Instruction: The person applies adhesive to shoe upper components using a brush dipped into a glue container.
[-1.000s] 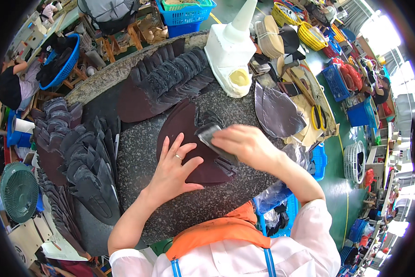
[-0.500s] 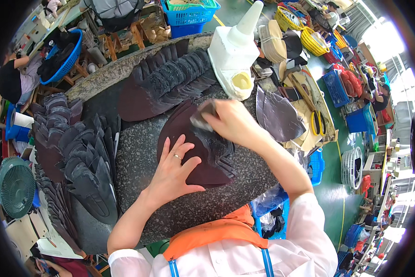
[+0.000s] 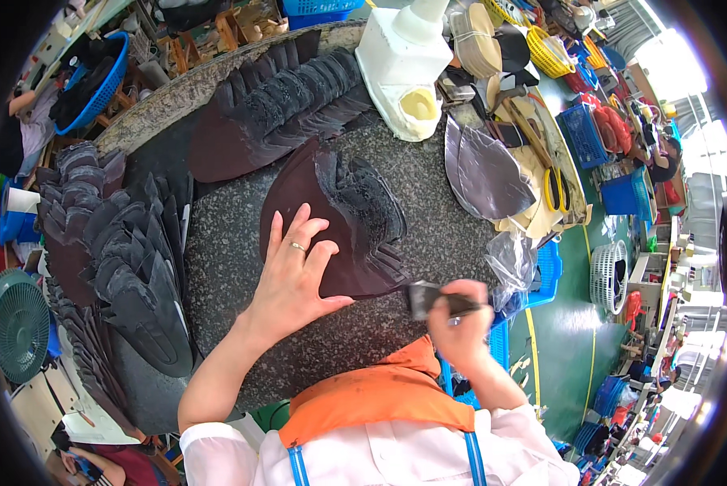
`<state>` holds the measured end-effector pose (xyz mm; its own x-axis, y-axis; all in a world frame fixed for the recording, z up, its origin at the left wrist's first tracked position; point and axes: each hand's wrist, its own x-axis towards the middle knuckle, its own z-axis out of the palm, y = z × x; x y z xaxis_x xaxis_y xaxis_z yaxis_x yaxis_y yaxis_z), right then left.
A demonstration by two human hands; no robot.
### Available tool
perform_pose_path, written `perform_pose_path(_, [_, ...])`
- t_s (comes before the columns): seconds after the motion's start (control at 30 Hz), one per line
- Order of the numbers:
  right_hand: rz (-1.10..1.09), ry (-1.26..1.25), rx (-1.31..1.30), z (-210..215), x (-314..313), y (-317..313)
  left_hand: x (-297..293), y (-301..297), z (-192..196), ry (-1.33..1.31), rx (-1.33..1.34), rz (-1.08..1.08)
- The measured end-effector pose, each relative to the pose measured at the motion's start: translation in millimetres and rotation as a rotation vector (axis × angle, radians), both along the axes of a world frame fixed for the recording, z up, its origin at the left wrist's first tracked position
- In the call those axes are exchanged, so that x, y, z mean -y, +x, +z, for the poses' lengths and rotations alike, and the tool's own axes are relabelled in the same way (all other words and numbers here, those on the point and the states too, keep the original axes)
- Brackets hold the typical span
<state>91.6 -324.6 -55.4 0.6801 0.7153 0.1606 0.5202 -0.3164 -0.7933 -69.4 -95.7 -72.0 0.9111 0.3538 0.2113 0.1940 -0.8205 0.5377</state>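
Note:
A fanned stack of dark maroon leather pieces (image 3: 299,186) lies on the speckled stone worktop (image 3: 226,283), its right edges overlapping in steps and whitish in places. My left hand (image 3: 291,263) is open, fingers spread, lying on the stack's lower left part. Near the worktop's front right edge, my right hand (image 3: 462,328) grips a flat dark brush (image 3: 423,300). The brush is smeared by motion, its tip just right of the stack's lower corner. Beyond the stack stands a white dispenser pot (image 3: 404,65) with a cone top and an open spout cup holding cream-coloured stuff.
Another fanned maroon pile (image 3: 258,121) lies at the back. Dark piles (image 3: 133,267) cover the left side. At right are a shiny dark piece (image 3: 485,174) and yellow-handled scissors (image 3: 555,190). A green fan (image 3: 19,324) stands far left; blue baskets (image 3: 582,134) stand beyond.
My right hand has drawn the brush from the stack's upper right toward me, off the pieces to the front right. My left hand stays on the stack. The view has shifted slightly.

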Motion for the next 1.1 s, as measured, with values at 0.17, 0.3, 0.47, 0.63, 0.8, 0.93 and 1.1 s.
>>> perform_pose_path(0.17, [-0.036, 0.328, -0.202, 18, -21, 15, 1, 1, 5, -0.024, -0.024, -0.008])
perform_pose_path(0.3, [0.076, 0.218, -0.442, 19, -41, 28, 10, 0, 6, -0.014, -0.029, -0.02])
perform_pose_path(0.47, [0.252, 0.047, 0.036, 1, -34, 6, 12, 5, 9, 0.054, -0.072, -0.005])
perform_pose_path(0.63, [-0.088, 0.291, -0.109, 25, -53, 71, -9, -4, 28, -0.085, -0.07, -0.016])
perform_pose_path(0.8, [-0.039, 0.132, 0.174, 7, -153, 173, -66, -17, 47, -1.159, 0.469, 0.231])
perform_pose_path(0.93, [0.072, 0.1, 0.366, -15, -183, 196, -109, -39, 52, -0.616, 0.54, 0.387])
perform_pose_path(1.1, [0.101, -0.049, 0.356, -2, -196, 182, -132, -36, -7, 0.119, 0.304, 0.528])
